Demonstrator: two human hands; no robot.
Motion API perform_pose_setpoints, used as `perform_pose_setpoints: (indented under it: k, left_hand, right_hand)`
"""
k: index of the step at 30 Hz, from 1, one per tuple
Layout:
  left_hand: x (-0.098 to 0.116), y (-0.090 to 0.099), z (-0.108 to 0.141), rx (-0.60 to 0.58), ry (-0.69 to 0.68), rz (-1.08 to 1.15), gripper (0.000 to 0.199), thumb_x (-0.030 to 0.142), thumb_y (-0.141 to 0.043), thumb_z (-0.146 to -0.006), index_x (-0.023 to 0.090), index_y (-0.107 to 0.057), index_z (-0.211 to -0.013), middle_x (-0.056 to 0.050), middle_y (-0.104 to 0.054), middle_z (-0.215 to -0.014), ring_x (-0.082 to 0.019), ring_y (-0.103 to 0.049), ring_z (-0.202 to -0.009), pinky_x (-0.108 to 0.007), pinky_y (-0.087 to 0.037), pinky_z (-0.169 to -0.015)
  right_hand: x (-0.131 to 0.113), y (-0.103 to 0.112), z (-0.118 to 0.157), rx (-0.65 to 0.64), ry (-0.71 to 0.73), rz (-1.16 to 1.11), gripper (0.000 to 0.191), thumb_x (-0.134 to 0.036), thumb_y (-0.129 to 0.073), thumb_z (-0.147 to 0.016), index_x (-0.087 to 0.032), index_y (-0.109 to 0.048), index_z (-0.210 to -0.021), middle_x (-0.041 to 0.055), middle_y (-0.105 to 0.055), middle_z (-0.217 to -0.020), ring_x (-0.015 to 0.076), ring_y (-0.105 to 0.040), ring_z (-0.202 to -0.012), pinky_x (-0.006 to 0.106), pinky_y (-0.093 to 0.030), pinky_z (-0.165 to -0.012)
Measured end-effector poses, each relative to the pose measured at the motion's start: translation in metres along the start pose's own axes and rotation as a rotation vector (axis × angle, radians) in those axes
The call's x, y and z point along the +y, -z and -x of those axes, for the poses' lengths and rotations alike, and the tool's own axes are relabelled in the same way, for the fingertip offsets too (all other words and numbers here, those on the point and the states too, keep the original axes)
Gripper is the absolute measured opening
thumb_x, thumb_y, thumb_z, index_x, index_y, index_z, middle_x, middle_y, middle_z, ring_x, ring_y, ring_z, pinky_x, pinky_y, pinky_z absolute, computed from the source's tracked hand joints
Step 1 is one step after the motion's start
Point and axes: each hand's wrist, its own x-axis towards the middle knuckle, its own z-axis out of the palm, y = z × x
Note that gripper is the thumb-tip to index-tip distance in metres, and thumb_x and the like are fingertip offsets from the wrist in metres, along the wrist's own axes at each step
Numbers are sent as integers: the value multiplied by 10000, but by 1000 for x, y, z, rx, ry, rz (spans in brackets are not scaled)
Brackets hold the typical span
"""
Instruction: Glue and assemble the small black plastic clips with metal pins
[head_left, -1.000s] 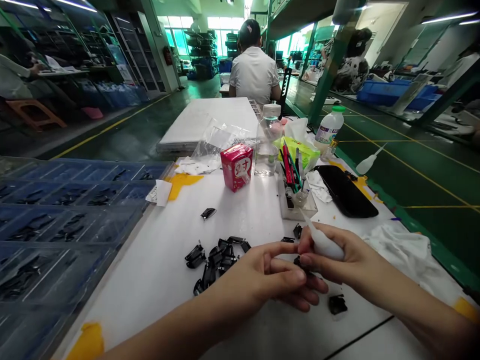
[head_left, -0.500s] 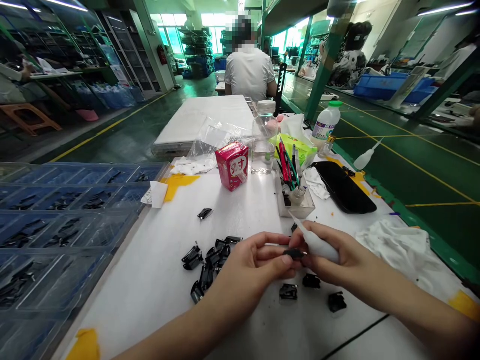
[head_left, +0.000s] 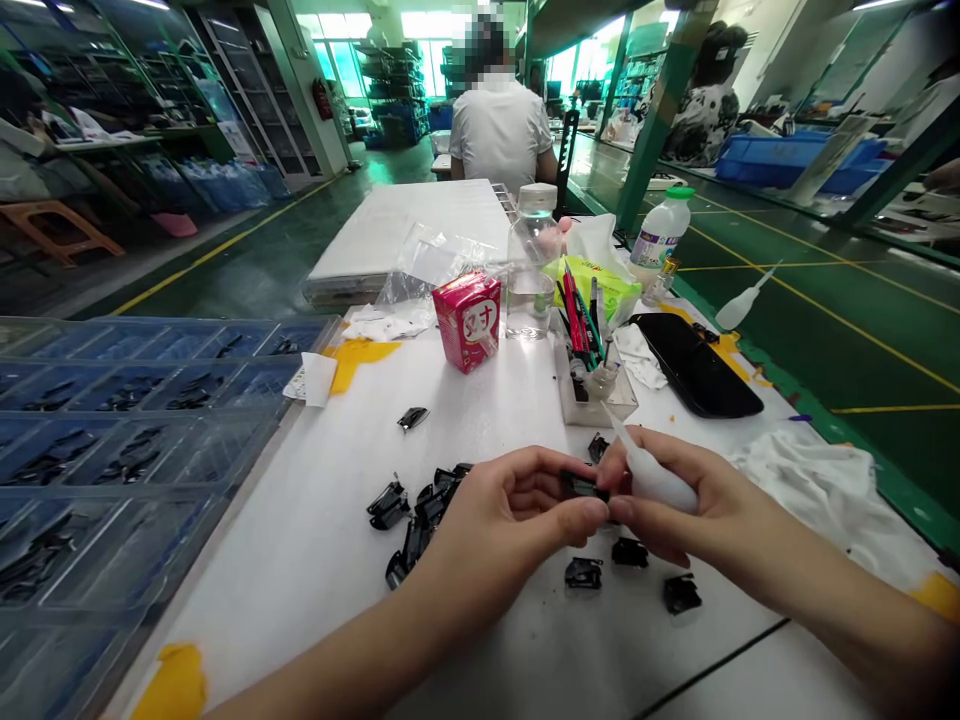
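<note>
Just above the white desk (head_left: 322,500), pinching a small black part (head_left: 581,485) between thumb and fingers of the half-curled left hand (head_left: 514,500). Apparently meeting its right end with the fingertips of the right hand (head_left: 712,490), mostly closed around a white squeeze bottle (head_left: 660,485). Close to a pile of black pieces (head_left: 426,505) on the left, and well short of a red box (head_left: 469,322).

Free tabletop (head_left: 300,520) between tray (head_left: 206,450) and black pieces (head_left: 429,503); red box (head_left: 466,325) beyond.
</note>
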Motion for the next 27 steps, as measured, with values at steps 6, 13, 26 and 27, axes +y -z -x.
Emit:
perform_pose_setpoints:
  k: [6, 13, 26, 27]
  left_hand:
    - [-3, -2, 2, 46, -52, -16, 247, 200, -875, -741, 160, -746, -947, -9, -741, -834, -140, -666, -797, -233, -530, -763]
    - [-5, -4, 1, 68, -87, -25, 228, 200, -867, -746, 169, -718, -916, 13, -717, -769, -125, -662, -740, -203, -512, -685]
    - [-8, -7, 4, 58, 3, -128, 245, 223, -850, -758, 174, -669, -916, 11, -685, -752, -134, -619, -734, -224, -478, -673]
    - [-8, -8, 4, 50, 14, -124, 251, 210, -853, -754, 175, -669, -921, 12, -688, -758, -133, -621, -738, -222, -477, -676]
  right_hand:
    - [-3, 0, 0, 7, 7, 98, 254, -437, -718, -908, -228, -583, -859, -50, -451, -639, 85, -348, -539, 199, -257, -466]
    - [1, 6, 7, 97, 152, 51, 240, -473, -686, -945, -354, -574, -1121, -16, -546, -945, 76, -425, -557, 179, -347, -442]
    - [3, 15, 21, 464, 392, 312, 303, -404, -751, -906, -429, -614, -1175, 20, -660, -1005, 173, -609, -630, 313, -549, -554]
    - [6, 17, 23, 501, 402, 317, 280, -424, -754, -899, -425, -641, -1155, 26, -653, -1013, 185, -614, -666, 319, -540, -563]
